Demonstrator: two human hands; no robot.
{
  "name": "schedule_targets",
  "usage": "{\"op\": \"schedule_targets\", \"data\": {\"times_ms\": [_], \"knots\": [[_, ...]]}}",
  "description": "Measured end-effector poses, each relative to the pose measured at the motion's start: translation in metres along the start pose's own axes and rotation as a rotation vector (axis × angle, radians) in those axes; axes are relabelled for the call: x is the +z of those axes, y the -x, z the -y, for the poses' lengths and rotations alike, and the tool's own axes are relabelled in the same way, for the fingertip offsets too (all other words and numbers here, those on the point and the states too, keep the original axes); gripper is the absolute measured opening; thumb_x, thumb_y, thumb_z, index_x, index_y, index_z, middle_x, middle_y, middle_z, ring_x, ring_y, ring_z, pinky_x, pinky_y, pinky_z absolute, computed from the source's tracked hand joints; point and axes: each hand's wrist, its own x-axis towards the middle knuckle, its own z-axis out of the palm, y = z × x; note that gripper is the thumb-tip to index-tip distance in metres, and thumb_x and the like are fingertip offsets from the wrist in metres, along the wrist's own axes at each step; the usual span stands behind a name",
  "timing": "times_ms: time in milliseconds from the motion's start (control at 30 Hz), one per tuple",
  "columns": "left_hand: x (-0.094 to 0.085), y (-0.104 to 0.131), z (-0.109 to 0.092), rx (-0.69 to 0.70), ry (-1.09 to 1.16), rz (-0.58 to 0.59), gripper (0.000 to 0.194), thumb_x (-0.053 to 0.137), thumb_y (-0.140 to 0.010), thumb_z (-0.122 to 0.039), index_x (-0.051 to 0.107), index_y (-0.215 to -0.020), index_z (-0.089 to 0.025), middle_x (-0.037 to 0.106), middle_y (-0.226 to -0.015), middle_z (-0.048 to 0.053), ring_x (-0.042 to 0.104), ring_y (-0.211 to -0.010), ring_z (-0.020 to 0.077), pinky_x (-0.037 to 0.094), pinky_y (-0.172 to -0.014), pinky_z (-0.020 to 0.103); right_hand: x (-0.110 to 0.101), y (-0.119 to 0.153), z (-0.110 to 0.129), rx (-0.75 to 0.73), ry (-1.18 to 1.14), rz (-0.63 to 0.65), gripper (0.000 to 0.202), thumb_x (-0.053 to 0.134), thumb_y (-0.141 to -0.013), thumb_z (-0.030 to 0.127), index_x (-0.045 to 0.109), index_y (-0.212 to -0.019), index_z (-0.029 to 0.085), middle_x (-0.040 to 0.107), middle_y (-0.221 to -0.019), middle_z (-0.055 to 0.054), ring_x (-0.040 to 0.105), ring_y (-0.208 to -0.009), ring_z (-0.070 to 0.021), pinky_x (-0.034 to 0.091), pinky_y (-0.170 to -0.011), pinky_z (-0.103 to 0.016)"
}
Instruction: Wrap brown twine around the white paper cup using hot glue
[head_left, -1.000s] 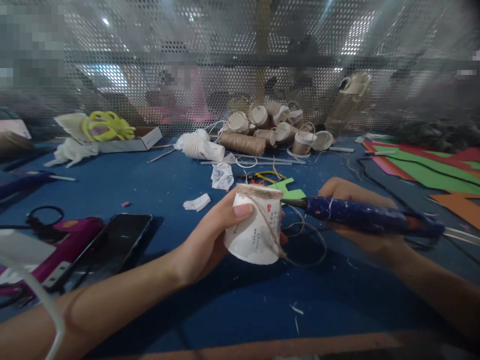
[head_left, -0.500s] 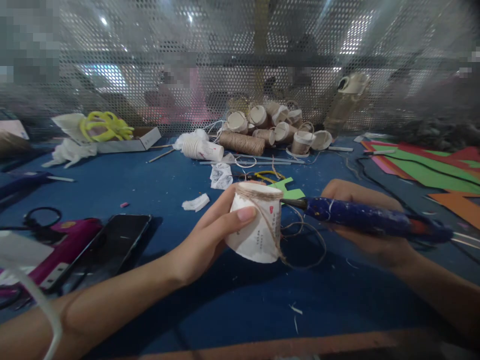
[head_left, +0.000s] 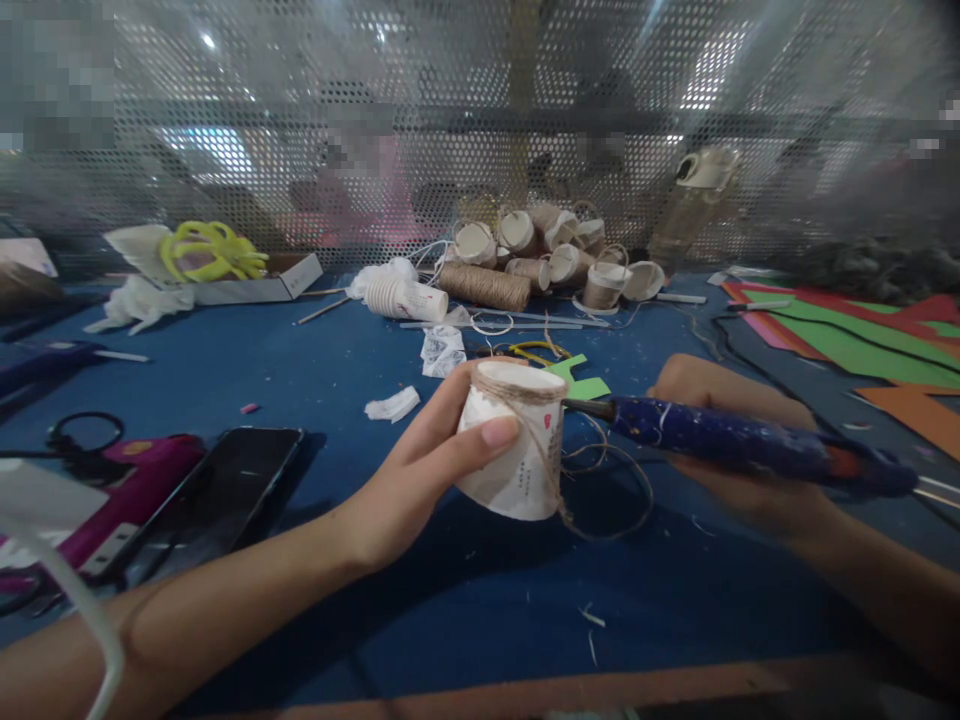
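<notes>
Green paper behind cup; phone leftward

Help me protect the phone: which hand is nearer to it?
Left. The left hand, holding the paper cup, is right of the phone; the right hand, gripping the blue glue gun, is farther right, beyond the cup.

We are looking into a dim scene, catching white glare through the perforated screen. We are seeing soft shadows on the blue table, a blurred right hand, a smeary upper right edge, and blocky pixels masking the upper left corner.
</notes>
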Motion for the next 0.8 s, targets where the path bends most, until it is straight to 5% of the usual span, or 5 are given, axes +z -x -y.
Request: {"op": "schedule_targets", "data": {"times_ms": [800], "knots": [[0.0007, -0.0002, 0.0009, 0.049, -0.035, -0.043, 0.037, 0.067, -0.093, -0.037, 0.062, -0.128, -0.028, 0.068, -0.126, 0.004, 0.057, -0.126, 0.0321, 0.045, -0.103, 0.039, 0.0017, -0.0008, 0.0005, -0.019, -0.012, -0.002, 0.027, 0.07, -0.081, 0.011, 0.049, -0.07, 0.025, 0.049, -0.069, 0.003, 0.047, -0.061, -0.0173, 0.035, -0.056, -0.036]]}}
